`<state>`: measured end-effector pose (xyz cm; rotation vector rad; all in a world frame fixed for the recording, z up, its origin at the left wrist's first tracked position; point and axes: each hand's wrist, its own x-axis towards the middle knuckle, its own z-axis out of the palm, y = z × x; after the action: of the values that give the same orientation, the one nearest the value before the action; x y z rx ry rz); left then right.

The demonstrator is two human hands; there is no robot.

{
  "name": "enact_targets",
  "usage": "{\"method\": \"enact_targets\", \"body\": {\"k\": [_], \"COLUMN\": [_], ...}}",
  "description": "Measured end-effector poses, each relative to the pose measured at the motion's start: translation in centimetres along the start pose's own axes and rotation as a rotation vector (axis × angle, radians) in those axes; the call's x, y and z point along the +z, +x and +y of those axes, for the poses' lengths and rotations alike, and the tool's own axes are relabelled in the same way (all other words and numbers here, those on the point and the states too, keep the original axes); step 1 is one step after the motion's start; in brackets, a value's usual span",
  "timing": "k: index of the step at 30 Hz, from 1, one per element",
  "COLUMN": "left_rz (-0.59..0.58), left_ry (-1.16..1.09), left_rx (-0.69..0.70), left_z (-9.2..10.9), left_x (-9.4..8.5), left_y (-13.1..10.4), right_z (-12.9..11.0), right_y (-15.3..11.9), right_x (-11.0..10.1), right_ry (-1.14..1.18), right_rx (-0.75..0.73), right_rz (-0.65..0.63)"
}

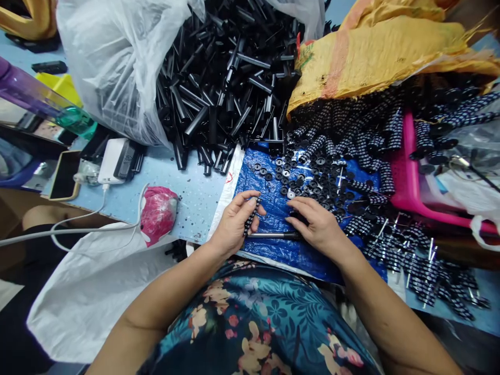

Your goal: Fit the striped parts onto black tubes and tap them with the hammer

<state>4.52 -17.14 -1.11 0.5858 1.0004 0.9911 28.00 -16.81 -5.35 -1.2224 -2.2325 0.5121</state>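
My left hand is closed around a slim black stick with a white checked pattern, held upright between thumb and fingers. To its right, my right hand hovers over the blue sheet with thumb and fingertips apart. Its fingertips are close to a scatter of small black ring-shaped discs. A black and silver rod lies across the sheet between the two hands, near its front edge. Whether the rod touches either hand, I cannot tell.
Black tubular parts pile up beside a clear plastic bag. Checked pieces spill from a yellow sack, near a pink basket. A pink bundle, a cable and a white charger are on the left.
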Motion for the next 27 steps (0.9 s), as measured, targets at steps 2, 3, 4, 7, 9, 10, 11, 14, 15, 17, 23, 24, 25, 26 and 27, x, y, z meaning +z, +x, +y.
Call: {"method": "enact_targets", "body": {"k": [2,3,4,7,9,10,11,14,15,17,23,24,25,26,27], "left_rz": [0.020,0.025,0.026,-0.004,-0.043,-0.062,-0.078,-0.117,-0.137,-0.190,-0.223,-0.217,-0.211,-0.207,-0.205], "left_ry": [0.007,0.010,0.016,0.053,0.094,0.113,0.127,0.140,0.144,0.160,0.174,0.177,0.180,0.184,0.188], "left_rx": [0.019,0.027,0.033,0.030,0.010,-0.004,-0.018,-0.063,-0.077,-0.098,-0.124,-0.123,-0.120,-0.116,-0.112], "left_z": [0.0,0.0,-0.1,-0.1,-0.1,-0.1,-0.2,-0.5,-0.6,-0.9,-1.3,-1.4,-1.4,-1.4,-1.5], "left_x": [0.0,0.0,0.1,0.2,0.2,0.3,0.4,0.7,0.9,1.1,1.7,1.7,1.8,1.8,1.8], "left_y": [0.0,-0.1,-0.2,-0.5,-0.8,-0.9,-1.1,-1.3,-1.3,-1.3,-1.3,-1.3,-1.3,-1.2,-1.2], "right_z": [0.2,0.3,0.2,-0.4,-1.2,-1.6,-2.1,-3.7,-4.2,-5.0,-5.9,-6.0,-6.0,-6.0,-6.0], "right_y": [-0.5,-0.6,-0.6,-0.4,-0.1,0.1,0.2,0.8,0.9,1.2,1.1,1.0,1.0,0.9,0.9], "right_x": [-0.4,-0.5,-0.7,-0.9,-1.1,-1.1,-1.0,-0.3,0.1,0.9,2.7,2.7,2.7,2.7,2.7], "right_ry": [-0.032,-0.041,-0.042,0.010,0.138,0.253,0.405,0.941,1.086,1.261,1.193,1.176,1.170,1.172,1.178], "right_rx": [0.013,0.017,0.023,0.062,0.128,0.179,0.243,0.501,0.588,0.712,0.705,0.701,0.699,0.696,0.693], "right_rz": [-0.011,-0.035,-0.063,-0.104,-0.050,-0.006,0.041,0.168,0.204,0.268,0.357,0.340,0.324,0.314,0.309]}}
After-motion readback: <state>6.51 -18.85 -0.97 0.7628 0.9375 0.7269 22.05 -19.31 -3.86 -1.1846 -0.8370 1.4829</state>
